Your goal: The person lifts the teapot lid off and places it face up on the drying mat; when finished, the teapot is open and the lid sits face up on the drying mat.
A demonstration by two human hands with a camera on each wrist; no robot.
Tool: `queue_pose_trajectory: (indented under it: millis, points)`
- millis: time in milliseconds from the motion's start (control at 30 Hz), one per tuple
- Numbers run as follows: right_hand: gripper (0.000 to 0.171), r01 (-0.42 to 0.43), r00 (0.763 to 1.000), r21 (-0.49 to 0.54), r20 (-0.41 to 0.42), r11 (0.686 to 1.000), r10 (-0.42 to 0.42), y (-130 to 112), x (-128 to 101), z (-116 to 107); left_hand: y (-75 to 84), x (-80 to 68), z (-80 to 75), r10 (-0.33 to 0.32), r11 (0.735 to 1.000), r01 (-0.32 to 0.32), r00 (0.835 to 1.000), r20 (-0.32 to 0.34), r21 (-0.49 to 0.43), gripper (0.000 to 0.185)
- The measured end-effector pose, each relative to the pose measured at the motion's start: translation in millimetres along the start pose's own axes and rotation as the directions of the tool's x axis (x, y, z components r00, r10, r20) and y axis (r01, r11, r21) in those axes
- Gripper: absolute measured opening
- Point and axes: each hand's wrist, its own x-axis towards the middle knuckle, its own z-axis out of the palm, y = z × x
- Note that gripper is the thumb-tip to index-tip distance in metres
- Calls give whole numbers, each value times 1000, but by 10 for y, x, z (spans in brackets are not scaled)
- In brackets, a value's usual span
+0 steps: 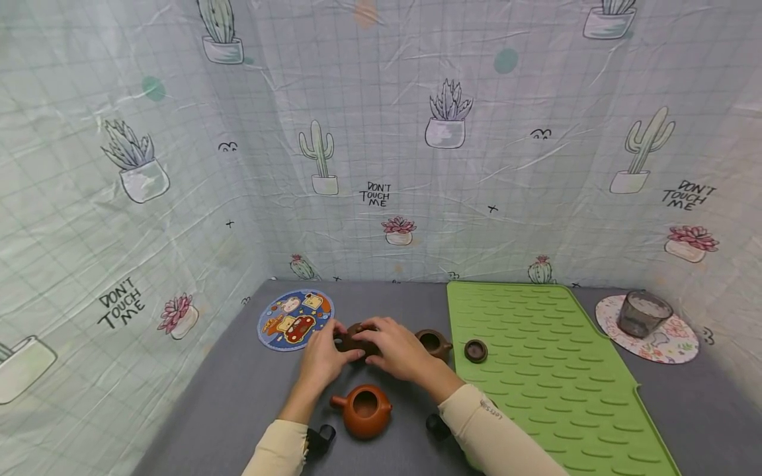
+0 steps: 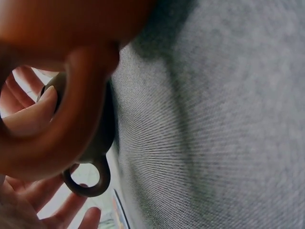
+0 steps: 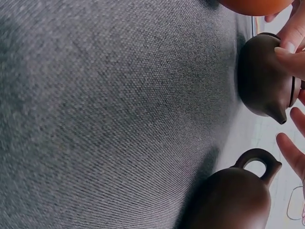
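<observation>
In the head view both hands are at a small dark brown teapot (image 1: 352,338) on the grey cloth. The left hand (image 1: 323,356) holds it from the handle side, thumb against the body; its ring handle (image 2: 97,183) shows in the left wrist view. My right hand (image 1: 397,349) reaches over the top, thumb and fingers about the lid (image 3: 295,91). Its outer fingers stay apart from the pot. To the right sits a second brown teapot (image 1: 432,343), lidless. An orange-brown teapot (image 1: 367,420), also lidless, stands nearer me between the forearms.
A small brown lid (image 1: 475,351) lies on the green ridged mat (image 1: 548,390) at right. Beyond it, a grey glass (image 1: 643,314) stands on a floral round mat (image 1: 675,347). A blue cartoon mat (image 1: 292,304) is at the back left. Patterned sheeting (image 1: 381,132) surrounds the table.
</observation>
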Motion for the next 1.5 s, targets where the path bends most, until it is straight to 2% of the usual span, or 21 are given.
queue_pose_trajectory:
  millis: [200, 700, 1233, 1500]
  points:
    - [46, 9, 1000, 3, -14, 1000, -9, 7, 13, 21, -6, -6, -10, -21, 1000, 21, 1000, 11, -6, 49]
    - [44, 42, 996, -37, -82, 998, -45, 38, 81, 94, -28, 18, -30, -4, 1000, 4, 1000, 4, -10, 51]
    - [46, 84, 992, -36, -95, 996, -87, 93, 75, 82, -12, 36, 0, -23, 1000, 23, 1000, -1, 8, 54]
    - [53, 58, 991, -35, -116, 998, -62, 103, 64, 83, 6, 35, -4, -23, 999, 23, 1000, 13, 26, 57]
